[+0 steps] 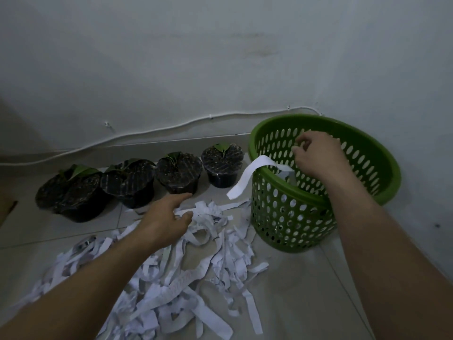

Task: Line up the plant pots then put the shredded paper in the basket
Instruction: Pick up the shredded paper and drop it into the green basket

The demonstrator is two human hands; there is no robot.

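Four plant pots (137,182) stand in a row along the wall (196,69) — the basket (306,217) at their right end, shredded paper (186,266) on the floor (306,290) before them.

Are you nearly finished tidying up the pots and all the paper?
About halfway. Done: the four black plant pots stand in a row along the wall. In hand: the right hand is over the green perforated plastic basket, where one white paper strip hangs over the rim, while the left hand reaches into the shredded paper pile. Left: most of that pile is on the floor.
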